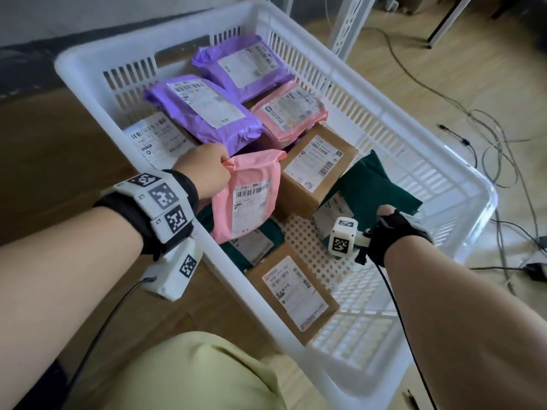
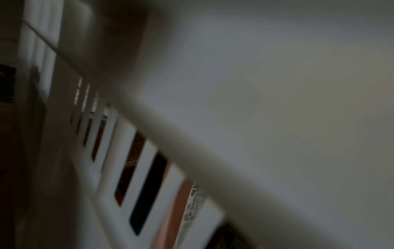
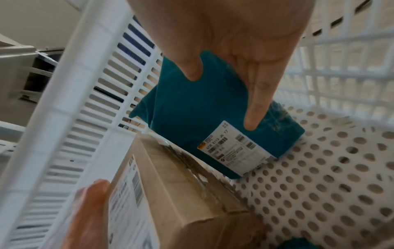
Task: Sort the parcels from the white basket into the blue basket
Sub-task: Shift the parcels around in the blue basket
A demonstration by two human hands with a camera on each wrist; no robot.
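The white basket (image 1: 80, 66) holds several parcels. My left hand (image 1: 225, 165) pinches the top corner of a pink parcel (image 1: 251, 193), which hangs tilted over the basket's near-left side. My right hand (image 1: 387, 213) grips a dark green parcel (image 1: 370, 184) by its lower end, tipped up off the perforated floor. In the right wrist view, thumb and fingers (image 3: 253, 118) clamp the green parcel (image 3: 181, 118) beside a brown box (image 3: 181, 193). The left wrist view is blurred: only the basket wall (image 2: 255, 84) and a strip of the pink parcel (image 2: 172, 210). No blue basket is clearly in view.
Two purple parcels (image 1: 204, 110), another pink parcel (image 1: 290, 113), two brown boxes (image 1: 316, 167) (image 1: 296, 294) and a second green parcel (image 1: 254, 247) lie in the basket. Cables (image 1: 488, 137) run over the wooden floor at right. A white frame leg (image 1: 352, 22) stands behind.
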